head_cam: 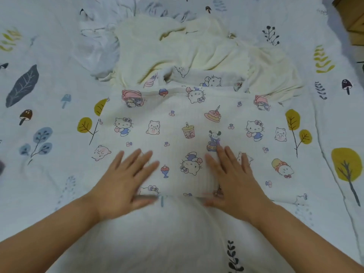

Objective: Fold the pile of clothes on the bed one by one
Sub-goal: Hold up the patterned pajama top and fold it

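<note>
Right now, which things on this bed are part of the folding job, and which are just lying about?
Part of the job:
cartoon-print garment, flat under left hand and right hand
cream garment, crumpled behind it
white garment, crumpled

Lying about:
leaf-print bedsheet
cardboard box

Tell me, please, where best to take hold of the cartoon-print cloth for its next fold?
Probably the two near corners: the cartoon-print cloth lies flat, its near edge free beside the left hand and right hand, both pressing it flat. Its far edge meets the cream garment.

Leaf/mushroom-print bedsheet [49, 79]; brown cardboard boxes [354, 22] at top-right corner.
</note>
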Demonstrator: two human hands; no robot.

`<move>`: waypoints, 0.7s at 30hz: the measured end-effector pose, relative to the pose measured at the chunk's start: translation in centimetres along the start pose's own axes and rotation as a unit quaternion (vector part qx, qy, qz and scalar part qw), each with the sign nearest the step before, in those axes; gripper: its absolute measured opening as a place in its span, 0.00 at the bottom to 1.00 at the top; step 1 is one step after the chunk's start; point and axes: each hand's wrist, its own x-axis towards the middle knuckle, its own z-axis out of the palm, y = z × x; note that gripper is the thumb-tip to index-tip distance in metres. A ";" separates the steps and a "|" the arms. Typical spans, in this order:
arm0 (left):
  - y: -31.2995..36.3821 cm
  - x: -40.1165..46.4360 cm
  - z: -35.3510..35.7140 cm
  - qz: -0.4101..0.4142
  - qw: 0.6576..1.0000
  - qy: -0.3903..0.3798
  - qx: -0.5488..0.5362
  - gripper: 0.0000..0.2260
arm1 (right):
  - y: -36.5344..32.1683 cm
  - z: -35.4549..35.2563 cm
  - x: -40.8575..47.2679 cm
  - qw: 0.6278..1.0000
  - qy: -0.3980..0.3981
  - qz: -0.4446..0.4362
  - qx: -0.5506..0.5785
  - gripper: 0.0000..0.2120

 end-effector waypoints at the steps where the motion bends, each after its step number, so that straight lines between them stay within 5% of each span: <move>1: 0.3 -0.5 -0.1 0.015 1.000 -0.012 0.013 0.34 | -0.1 0.4 -0.5 0.999 -0.010 -0.005 -0.041 0.45; 4: 0.5 -0.4 -0.3 -0.042 0.999 -0.024 0.008 0.42 | -0.5 0.4 0.0 0.997 0.007 0.018 -0.075 0.42; 8: 0.2 0.2 -0.5 -0.071 0.995 -0.067 0.026 0.39 | -2.0 -0.6 0.8 0.997 0.010 0.033 -0.069 0.35; 13: 1.5 -4.4 -3.2 -0.030 0.998 0.008 0.049 0.45 | -3.9 -2.2 -3.4 0.998 -0.026 0.025 -0.055 0.38; 16: 2.8 -9.5 -2.2 0.022 0.998 0.041 0.049 0.34 | -6.4 -1.3 -7.7 0.996 -0.065 0.020 -0.065 0.42; 19: 5.5 -13.9 -0.5 0.048 0.999 0.016 -0.021 0.16 | -8.7 0.9 -11.6 0.999 0.005 -0.013 -0.048 0.11; 21: 6.9 -15.7 1.2 0.030 0.998 -0.031 -0.044 0.21 | -9.2 2.4 -13.0 1.000 -0.009 -0.014 -0.019 0.17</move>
